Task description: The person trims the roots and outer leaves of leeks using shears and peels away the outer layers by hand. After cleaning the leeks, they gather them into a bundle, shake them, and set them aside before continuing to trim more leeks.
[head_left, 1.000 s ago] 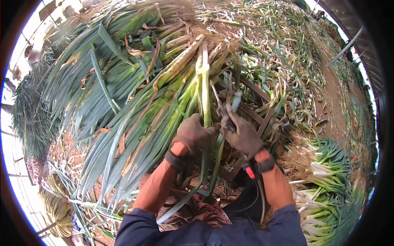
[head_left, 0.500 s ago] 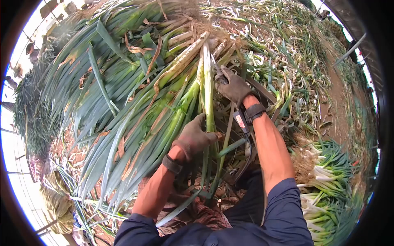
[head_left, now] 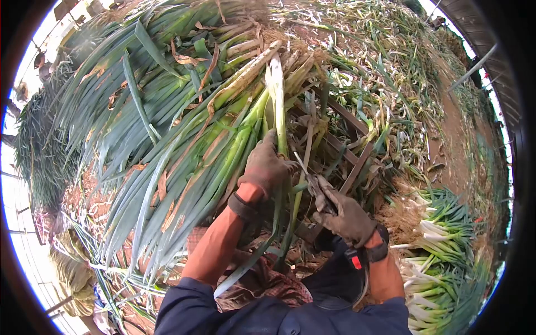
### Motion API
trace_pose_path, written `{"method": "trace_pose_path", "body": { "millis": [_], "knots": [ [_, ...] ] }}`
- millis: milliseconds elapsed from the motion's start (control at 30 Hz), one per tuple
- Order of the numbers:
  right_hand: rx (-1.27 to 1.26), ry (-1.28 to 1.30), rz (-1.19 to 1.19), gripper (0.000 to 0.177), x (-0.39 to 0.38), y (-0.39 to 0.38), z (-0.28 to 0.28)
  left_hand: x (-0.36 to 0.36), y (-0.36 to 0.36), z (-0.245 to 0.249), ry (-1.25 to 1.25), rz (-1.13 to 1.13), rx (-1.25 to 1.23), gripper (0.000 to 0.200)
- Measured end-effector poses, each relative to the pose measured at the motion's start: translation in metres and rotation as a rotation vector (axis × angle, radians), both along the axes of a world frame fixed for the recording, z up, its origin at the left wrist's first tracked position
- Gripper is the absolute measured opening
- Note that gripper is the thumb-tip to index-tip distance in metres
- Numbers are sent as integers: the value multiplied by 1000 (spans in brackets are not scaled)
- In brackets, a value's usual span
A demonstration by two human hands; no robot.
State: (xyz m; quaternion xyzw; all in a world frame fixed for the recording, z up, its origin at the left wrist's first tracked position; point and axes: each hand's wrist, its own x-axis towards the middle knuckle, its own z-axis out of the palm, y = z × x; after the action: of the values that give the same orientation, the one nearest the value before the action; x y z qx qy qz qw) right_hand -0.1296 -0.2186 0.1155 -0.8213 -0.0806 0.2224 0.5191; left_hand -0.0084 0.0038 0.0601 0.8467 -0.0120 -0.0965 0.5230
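Observation:
My gloved left hand (head_left: 264,167) is closed around a green onion (head_left: 276,92), low on its stalk. The pale shaft points up and away from me, and long leaves trail down below the hand. My gloved right hand (head_left: 350,219) grips an air blow gun (head_left: 316,190) with a thin metal nozzle that points up toward the onion's lower part. A gap separates the right hand from the onion. A big heap of untrimmed green onions (head_left: 184,139) with brown, dried leaves lies just left of and beyond my left hand.
Cleaned green onions (head_left: 441,240) with white shafts are stacked at the right. Stripped leaves (head_left: 385,67) litter the ground beyond. Dark wooden slats (head_left: 349,151) stand under the heap's right side. Another pile of onions (head_left: 42,151) and a crumpled sack (head_left: 72,265) are at the left.
My right hand has drawn back, down and toward me, with the air blow gun, away from the shaft. My left hand has shifted slightly up along the stalk. More of the shaft looks white.

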Motion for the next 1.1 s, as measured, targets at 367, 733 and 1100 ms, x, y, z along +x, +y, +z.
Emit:
{"method": "trace_pose_path", "body": {
  "millis": [367,733,1100],
  "knots": [
    [-135,-89,59,83,-33,-8,20,-11,-3,-13,28,-57,-147,82],
    [-19,-355,-112,79,30,0,-17,-11,-7,-6,166,-65,-240,75],
    [-402,-306,-90,79,84,-4,-15,-115,-74,-57,-92,-572,416,63]
  ]
}}
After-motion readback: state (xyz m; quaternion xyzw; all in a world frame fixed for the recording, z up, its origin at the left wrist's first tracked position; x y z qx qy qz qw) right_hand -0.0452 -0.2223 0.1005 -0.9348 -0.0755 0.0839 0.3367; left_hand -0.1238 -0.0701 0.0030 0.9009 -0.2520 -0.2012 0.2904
